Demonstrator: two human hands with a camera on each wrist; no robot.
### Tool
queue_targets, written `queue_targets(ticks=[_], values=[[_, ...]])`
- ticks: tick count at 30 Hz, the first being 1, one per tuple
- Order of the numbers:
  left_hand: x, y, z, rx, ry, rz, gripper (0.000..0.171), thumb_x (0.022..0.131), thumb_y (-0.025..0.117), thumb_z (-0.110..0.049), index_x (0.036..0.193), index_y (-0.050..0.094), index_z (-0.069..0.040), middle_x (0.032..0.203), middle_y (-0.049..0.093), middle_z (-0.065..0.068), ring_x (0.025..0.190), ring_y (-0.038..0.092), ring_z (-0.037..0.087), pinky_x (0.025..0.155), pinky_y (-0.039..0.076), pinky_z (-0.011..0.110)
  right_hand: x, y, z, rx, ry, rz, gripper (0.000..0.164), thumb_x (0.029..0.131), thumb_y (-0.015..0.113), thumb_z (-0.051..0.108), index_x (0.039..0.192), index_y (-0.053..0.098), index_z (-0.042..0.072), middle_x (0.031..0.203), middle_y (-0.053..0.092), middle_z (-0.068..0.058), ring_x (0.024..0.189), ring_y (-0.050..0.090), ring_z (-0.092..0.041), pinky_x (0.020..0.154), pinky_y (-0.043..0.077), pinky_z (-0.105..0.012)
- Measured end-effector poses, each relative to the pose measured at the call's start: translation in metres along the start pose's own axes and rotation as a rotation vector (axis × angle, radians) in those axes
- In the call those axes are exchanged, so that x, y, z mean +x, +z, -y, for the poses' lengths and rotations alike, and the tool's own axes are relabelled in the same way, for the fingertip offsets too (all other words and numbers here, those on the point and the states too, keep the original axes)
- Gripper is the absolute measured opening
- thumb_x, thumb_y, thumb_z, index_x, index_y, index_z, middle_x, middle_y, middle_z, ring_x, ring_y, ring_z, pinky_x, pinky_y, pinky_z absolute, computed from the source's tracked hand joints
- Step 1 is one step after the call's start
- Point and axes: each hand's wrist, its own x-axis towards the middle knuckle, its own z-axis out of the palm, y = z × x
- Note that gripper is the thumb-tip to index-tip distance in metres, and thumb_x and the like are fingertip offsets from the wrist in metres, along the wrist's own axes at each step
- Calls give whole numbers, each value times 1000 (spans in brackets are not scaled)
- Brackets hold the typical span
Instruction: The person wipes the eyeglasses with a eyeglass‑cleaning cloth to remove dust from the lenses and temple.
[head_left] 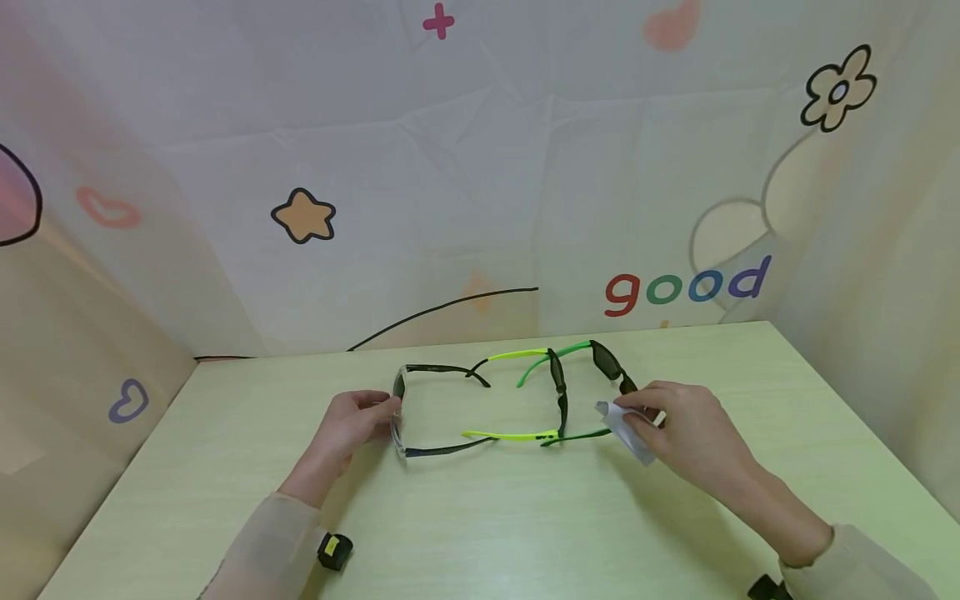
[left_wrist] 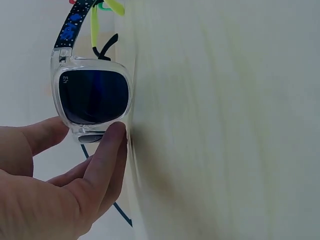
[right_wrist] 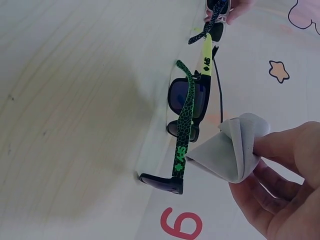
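My left hand (head_left: pixel 356 429) pinches the clear-framed sunglasses (left_wrist: pixel 92 62) near the bridge, with thumb and fingers on either side. Their dark, patterned temples reach right across the table. Between the hands sit sunglasses with yellow temples (head_left: pixel 517 437) and a black front, their temple tips meeting those of the clear pair. Farther right are black sunglasses with green temples (right_wrist: pixel 185 120). A folded, pale grey cloth (right_wrist: pixel 227 150) is pinched between the thumb and fingers of my right hand (head_left: pixel 693 433). In the head view the cloth and hand cover part of the green-templed pair's front.
All three pairs stand in a row on a pale wood-grain table (head_left: pixel 480 525). Behind it hangs a white cloth backdrop (head_left: pixel 480 167) printed with a star, hearts and the word "good". More fabric hangs at both sides.
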Motion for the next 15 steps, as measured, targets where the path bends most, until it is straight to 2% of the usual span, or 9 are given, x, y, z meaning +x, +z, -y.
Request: queue_targets(ticks=[6,10,13,15], values=[[0,0,-2,65,17,-22,52,104,63,-17,142,47,15,136,54,29,115,62,35,102,53,44,0,0,0,9,1,0,23,80,83,-4,100,81,6,90,73,2,74,64,-11,58,55,-24],[-2,3,-7,236,69,-36,58,102,64,-21,145,45,12,144,48,30,129,51,42,107,47,52,-1,-1,-1,21,12,0,22,81,83,-4,100,81,7,89,73,3,74,63,-11,58,55,-25],[-6,7,-11,371,138,-48,60,101,64,-24,146,46,10,148,43,31,137,42,45,111,40,57,0,0,0,38,33,14,21,82,82,-3,101,81,6,88,73,3,73,62,-11,57,54,-25],[-8,10,-14,425,193,-48,59,100,65,-24,145,47,10,149,40,31,140,36,47,112,37,60,0,0,0,46,52,27,21,83,82,-2,102,80,5,88,73,2,72,62,-11,57,54,-25]])
